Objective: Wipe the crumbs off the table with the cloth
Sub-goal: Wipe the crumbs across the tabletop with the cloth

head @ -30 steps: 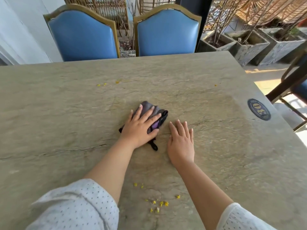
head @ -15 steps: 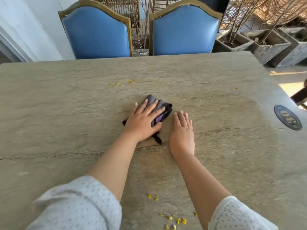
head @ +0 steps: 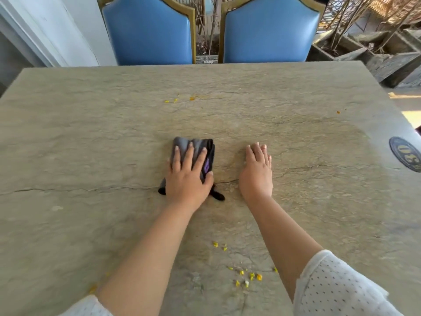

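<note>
A dark grey folded cloth with a purple patch lies near the middle of the stone table. My left hand presses flat on it, fingers spread, covering its near half. My right hand rests flat on the bare table just right of the cloth, fingers together, holding nothing. Yellow crumbs lie scattered between my forearms near the front edge. A few more crumbs sit beyond the cloth, and a single crumb lies at the far right.
Two blue padded chairs stand against the table's far edge. A round dark numbered badge is set into the table at the right edge. Stone planters stand beyond the right corner.
My left hand and the cloth have shifted left, away from my right hand, and the cloth has turned more upright. A gap has opened between my two hands. The camera has tilted and panned left.
</note>
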`<state>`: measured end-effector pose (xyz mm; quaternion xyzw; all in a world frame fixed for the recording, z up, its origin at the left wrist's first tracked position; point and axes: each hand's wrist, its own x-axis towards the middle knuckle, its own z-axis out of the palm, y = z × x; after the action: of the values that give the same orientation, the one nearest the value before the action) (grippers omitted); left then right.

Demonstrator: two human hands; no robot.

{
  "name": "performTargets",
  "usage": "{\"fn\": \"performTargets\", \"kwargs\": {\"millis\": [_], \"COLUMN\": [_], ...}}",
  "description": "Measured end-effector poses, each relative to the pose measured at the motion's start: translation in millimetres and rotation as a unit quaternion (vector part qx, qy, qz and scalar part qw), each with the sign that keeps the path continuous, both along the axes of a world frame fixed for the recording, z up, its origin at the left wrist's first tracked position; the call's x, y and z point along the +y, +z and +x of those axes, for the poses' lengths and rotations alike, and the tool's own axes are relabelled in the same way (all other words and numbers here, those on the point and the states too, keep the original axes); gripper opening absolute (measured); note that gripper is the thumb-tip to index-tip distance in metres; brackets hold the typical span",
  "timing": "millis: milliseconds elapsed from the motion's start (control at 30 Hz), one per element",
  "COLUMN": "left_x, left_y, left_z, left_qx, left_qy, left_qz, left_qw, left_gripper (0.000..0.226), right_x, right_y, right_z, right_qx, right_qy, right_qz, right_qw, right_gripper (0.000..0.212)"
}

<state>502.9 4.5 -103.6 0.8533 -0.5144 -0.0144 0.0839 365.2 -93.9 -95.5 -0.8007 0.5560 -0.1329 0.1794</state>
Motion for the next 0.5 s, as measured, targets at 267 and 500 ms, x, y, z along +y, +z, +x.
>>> {"fn": "performTargets", "kwargs": {"millis": [267,500], "left_x": [-7,18], "left_y": [-1,-3], "left_z": [50,44], "left_qx": [-0.018,-0.011], "left_qy": [-0.082,0.070], "left_qz": [0.018,0.002], "left_qw": [0.996,0.998], "left_gripper": [0.063,0.065], "right_x": [42,40], "right_y": [-9,-8], "right_z": [7,10], "right_qx": [-0.027,-0.027], "right_qy": [0.012,0.014], "right_qz": [-0.014,-0.006], "right_qw": [0.999,1.000], "right_gripper": [0.058,0.058]}}
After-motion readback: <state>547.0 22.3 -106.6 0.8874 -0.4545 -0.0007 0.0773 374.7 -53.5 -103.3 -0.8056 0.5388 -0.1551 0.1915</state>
